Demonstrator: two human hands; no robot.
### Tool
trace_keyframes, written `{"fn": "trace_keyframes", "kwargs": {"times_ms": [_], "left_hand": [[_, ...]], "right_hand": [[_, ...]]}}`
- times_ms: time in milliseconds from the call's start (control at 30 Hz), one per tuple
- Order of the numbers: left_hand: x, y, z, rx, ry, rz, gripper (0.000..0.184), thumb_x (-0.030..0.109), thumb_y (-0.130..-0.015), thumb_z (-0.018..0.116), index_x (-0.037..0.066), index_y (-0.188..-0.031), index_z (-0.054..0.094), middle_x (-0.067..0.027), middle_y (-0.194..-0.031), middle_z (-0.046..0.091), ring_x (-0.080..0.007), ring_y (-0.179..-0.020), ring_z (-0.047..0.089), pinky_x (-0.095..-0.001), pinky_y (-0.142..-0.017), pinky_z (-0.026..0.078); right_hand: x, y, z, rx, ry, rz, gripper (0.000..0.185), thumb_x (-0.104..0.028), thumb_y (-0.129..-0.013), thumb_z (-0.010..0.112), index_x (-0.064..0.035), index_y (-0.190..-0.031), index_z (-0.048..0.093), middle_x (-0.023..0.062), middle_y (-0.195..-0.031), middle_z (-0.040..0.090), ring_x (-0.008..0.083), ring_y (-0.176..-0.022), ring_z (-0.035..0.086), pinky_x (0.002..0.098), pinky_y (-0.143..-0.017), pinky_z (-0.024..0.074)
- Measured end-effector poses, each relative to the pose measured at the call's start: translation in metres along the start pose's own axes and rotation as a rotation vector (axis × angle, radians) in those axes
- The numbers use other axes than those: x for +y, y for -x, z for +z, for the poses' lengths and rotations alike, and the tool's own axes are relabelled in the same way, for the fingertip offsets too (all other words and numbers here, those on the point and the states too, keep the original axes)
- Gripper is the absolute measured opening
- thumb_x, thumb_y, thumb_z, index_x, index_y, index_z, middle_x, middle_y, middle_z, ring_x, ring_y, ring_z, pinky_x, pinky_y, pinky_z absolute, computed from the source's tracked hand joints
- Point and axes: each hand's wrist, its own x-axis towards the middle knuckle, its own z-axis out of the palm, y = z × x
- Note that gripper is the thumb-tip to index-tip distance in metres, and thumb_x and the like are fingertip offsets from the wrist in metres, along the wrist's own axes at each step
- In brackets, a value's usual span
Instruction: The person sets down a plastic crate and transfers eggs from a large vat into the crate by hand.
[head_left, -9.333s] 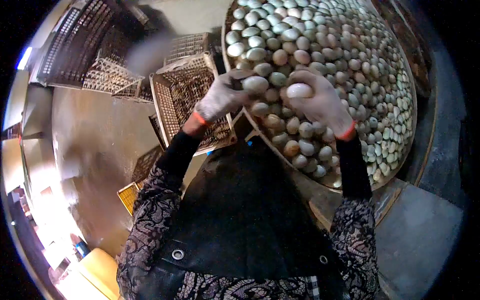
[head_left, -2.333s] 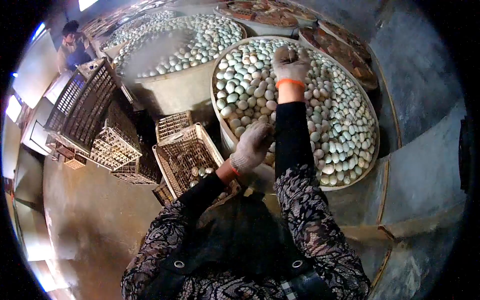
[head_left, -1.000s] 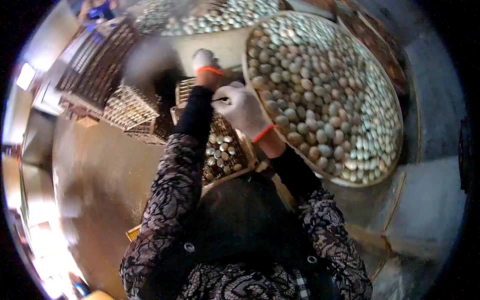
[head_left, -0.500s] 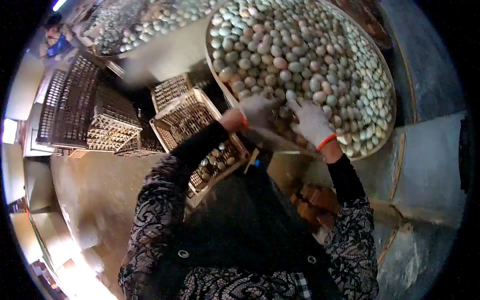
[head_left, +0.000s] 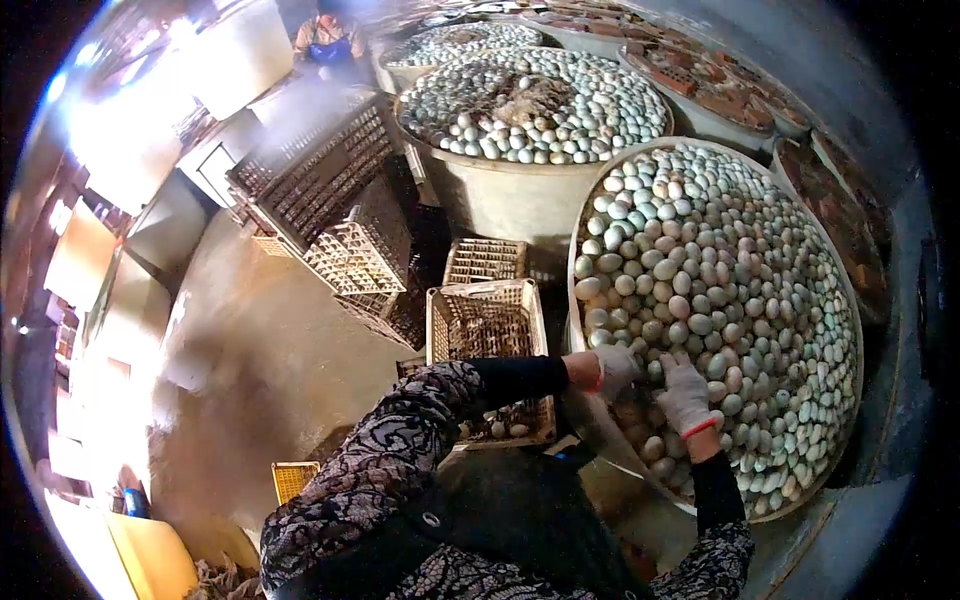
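Note:
Both gloved hands are over the near edge of a large round vat (head_left: 577, 290) heaped with pale green, white and brownish eggs (head_left: 700, 300). My left hand (head_left: 616, 370) is at the vat's left rim, fingers curled and partly hidden among the eggs; what it holds cannot be made out. Just right of it, my right hand (head_left: 684, 392) reaches down onto the eggs, its fingertips touching them, with its grip unclear. Left of the vat stands a plastic crate (head_left: 437, 335) with some eggs (head_left: 518, 430) at its near end, partly covered by my left sleeve.
Stacked crates (head_left: 340, 200) stand at the left, with a smaller crate (head_left: 486, 260) behind the egg crate. A second egg-filled vat (head_left: 520, 200) is further back. Beyond the stack is a person (head_left: 328, 45). A yellow crate (head_left: 293, 480) lies on the floor (head_left: 250, 370).
The view has swung left and up, so vat and crate appear further right and lower. Both hands remain over the eggs, now closer together.

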Motion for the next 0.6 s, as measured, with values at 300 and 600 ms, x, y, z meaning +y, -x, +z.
{"fn": "trace_keyframes", "kwargs": {"times_ms": [300, 600], "left_hand": [[0.036, 0.004, -0.029, 0.059, 0.077, -0.02, 0.04, 0.029, -0.069, 0.072, 0.023, -0.108, 0.064, -0.0141, -0.106, 0.061, -0.0379, -0.092, 0.06, -0.0466, -0.075, 0.05], [0.057, -0.002, -0.054, -0.056, 0.139, -0.134, 0.03, 0.02, -0.066, 0.071, 0.024, -0.096, 0.071, -0.0207, -0.115, 0.054, -0.0392, -0.092, 0.06, -0.0462, -0.074, 0.052]], "right_hand": [[-0.006, 0.037, -0.09, -0.332, -0.472, 0.23, 0.054, -0.029, -0.069, 0.072, -0.0018, -0.115, 0.061, 0.0216, -0.121, 0.055, 0.0362, -0.114, 0.052, 0.0394, -0.095, 0.0444], [0.005, 0.05, -0.06, -0.601, -0.146, 0.155, 0.065, -0.049, -0.071, 0.07, -0.0177, -0.126, 0.058, 0.0232, -0.118, 0.054, 0.0401, -0.109, 0.056, 0.0464, -0.095, 0.0463]]}}
